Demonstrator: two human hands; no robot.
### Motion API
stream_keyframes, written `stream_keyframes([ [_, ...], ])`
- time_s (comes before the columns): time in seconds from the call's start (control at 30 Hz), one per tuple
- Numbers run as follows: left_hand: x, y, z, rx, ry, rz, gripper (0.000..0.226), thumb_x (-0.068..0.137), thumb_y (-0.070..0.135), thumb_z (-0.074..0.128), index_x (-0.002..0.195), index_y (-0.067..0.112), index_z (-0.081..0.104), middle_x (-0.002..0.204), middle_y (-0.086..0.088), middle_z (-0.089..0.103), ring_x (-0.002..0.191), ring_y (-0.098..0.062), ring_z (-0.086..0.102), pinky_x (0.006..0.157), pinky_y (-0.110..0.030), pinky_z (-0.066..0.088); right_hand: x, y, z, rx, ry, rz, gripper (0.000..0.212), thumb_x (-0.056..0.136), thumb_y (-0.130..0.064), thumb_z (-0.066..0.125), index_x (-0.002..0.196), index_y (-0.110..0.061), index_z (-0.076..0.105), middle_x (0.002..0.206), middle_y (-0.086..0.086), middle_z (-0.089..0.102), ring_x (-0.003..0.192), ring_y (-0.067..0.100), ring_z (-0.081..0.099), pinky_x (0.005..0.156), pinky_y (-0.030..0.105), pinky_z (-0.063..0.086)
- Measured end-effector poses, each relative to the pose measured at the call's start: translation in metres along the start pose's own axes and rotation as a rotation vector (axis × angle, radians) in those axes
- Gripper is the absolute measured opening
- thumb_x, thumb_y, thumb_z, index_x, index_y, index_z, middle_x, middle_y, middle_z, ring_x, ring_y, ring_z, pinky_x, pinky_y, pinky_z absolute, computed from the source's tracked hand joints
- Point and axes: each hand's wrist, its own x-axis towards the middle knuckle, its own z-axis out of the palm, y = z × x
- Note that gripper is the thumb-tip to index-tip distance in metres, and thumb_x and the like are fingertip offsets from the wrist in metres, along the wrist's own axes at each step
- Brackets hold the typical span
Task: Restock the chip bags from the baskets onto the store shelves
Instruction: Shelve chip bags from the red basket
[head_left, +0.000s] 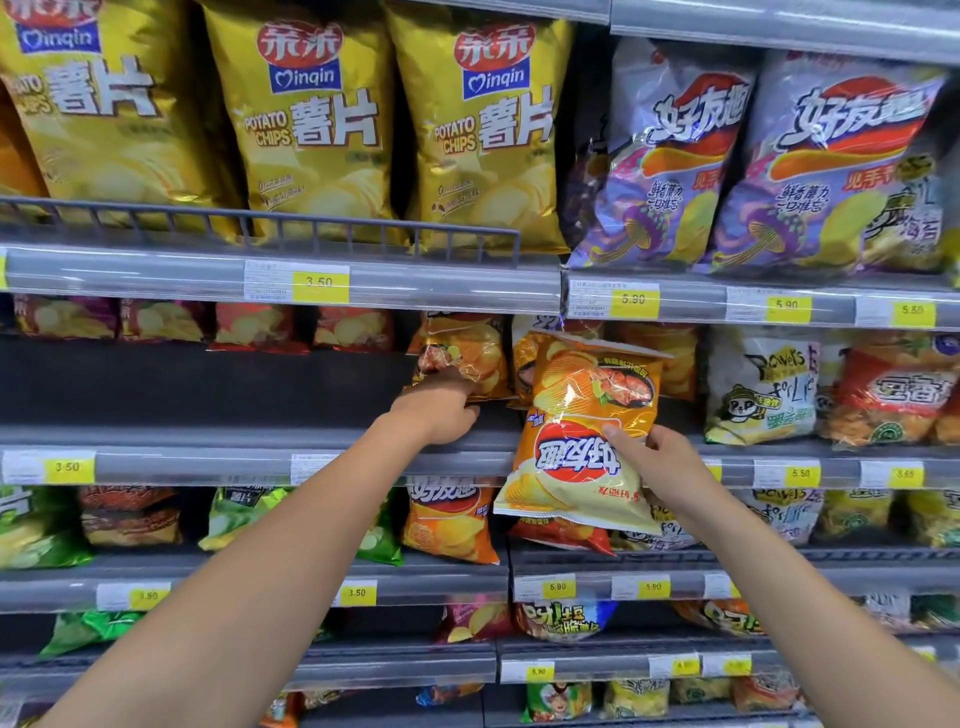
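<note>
Free shelf (208, 395) leftward, orange bags (467, 348) rightward

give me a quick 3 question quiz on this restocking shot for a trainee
1. True or false: the glossy orange chip bag in the right hand is held upside down.
2. What does the left hand touch? A. a purple bag; B. the orange chip bag standing on the second shelf; C. a green bag.
3. Fill in: the yellow price tag under the tall yellow foil chip bags reads ___.
Key: 1 true; 2 B; 3 3.50.
</note>
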Motion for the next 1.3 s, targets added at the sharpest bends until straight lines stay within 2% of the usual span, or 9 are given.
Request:
stream_keyframes([
  [0.17,0.023,-0.002,0.0,0.072,-0.079,-0.042,0.052,0.104,0.047,0.041,0.154,0.032,0.044,0.158,-0.01,0.038,0.139,-0.036,0.045,0.11,-0.053,0.045,0.002,0.0,0.0,0.001,0.002,-0.009,0.039,0.093,-0.051,0.068,0.109,-0.016,0.064,0.088,-0.003,0.08,0.084,0.019,0.077,0.085,0.049,0.06],
  [0.33,0.019,-0.002,-0.004,0.058,-0.084,-0.039,0.053,0.106,0.045,0.042,0.158,0.034,0.039,0.164,-0.009,0.034,0.145,-0.035,0.041,0.115,-0.053,0.041,0.002,0.001,0.0,0.018,-0.005,0.0,0.042,0.092,-0.053,0.069,0.11,-0.016,0.064,0.089,-0.001,0.08,0.088,0.025,0.077,0.084,0.052,0.06],
  [0.6,-0.042,0.017,-0.016,-0.412,0.263,0.052,0.046,0.107,0.054,0.044,0.144,0.031,0.059,0.141,0.005,0.065,0.126,-0.02,0.06,0.106,-0.044,0.051,-0.012,-0.006,-0.006,0.025,-0.047,-0.088,0.038,0.096,-0.049,0.066,0.11,-0.014,0.066,0.092,0.008,0.079,0.092,0.039,0.074,0.08,0.064,0.056],
  [0.7,-0.063,0.023,-0.027,-0.588,0.337,0.089,0.054,0.1,0.061,0.053,0.143,0.03,0.058,0.131,0.013,0.067,0.12,-0.009,0.061,0.106,-0.04,0.051,-0.019,-0.017,-0.012,-0.074,-0.071,-0.161,0.027,0.099,-0.044,0.063,0.103,-0.018,0.067,0.08,0.001,0.078,0.068,0.021,0.073,0.056,0.036,0.052],
  [0.83,-0.079,0.028,-0.043,-0.549,0.293,0.133,0.091,0.075,0.083,0.064,0.151,0.035,0.048,0.148,0.015,0.056,0.133,-0.006,0.052,0.111,-0.035,0.045,-0.025,-0.028,-0.021,-0.232,-0.197,-0.259,0.015,0.097,-0.037,0.068,0.108,-0.027,0.071,0.094,-0.006,0.079,0.08,0.013,0.076,0.066,0.031,0.059],
  [0.97,-0.087,0.038,-0.057,-0.59,0.038,0.226,0.078,0.075,0.063,0.084,0.144,0.042,0.054,0.147,0.02,0.057,0.135,-0.004,0.053,0.117,-0.039,0.043,-0.027,-0.038,-0.023,-0.458,-0.294,-0.346,0.018,0.092,-0.036,0.075,0.109,-0.033,0.07,0.104,-0.012,0.075,0.091,0.004,0.073,0.079,0.032,0.061],
  [1.07,-0.089,0.044,-0.05,-0.745,-0.162,0.289,0.059,0.083,0.037,0.088,0.136,0.033,0.062,0.128,0.014,0.071,0.117,-0.006,0.068,0.104,-0.041,0.057,-0.03,-0.045,-0.023,-0.53,-0.322,-0.412,0.021,0.09,-0.039,0.077,0.11,-0.036,0.071,0.112,-0.012,0.07,0.098,0.007,0.071,0.082,0.037,0.062],
  [1.2,-0.093,0.047,-0.033,-0.892,-0.115,0.245,0.057,0.085,0.033,0.087,0.135,0.033,0.061,0.125,0.008,0.074,0.111,-0.012,0.073,0.094,-0.042,0.062,-0.035,-0.046,-0.026,-0.553,-0.268,-0.455,0.037,0.086,-0.044,0.079,0.121,-0.035,0.069,0.117,-0.015,0.068,0.103,0.005,0.068,0.085,0.039,0.061],
  [1.3,-0.1,0.054,-0.02,-1.028,-0.024,0.181,0.04,0.089,0.027,0.083,0.121,0.038,0.062,0.111,0.011,0.076,0.098,-0.006,0.075,0.081,-0.028,0.063,-0.043,-0.041,-0.031,-0.529,-0.111,-0.481,0.055,0.085,-0.045,0.079,0.135,-0.033,0.06,0.127,-0.016,0.062,0.115,0.005,0.061,0.094,0.029,0.055],
])
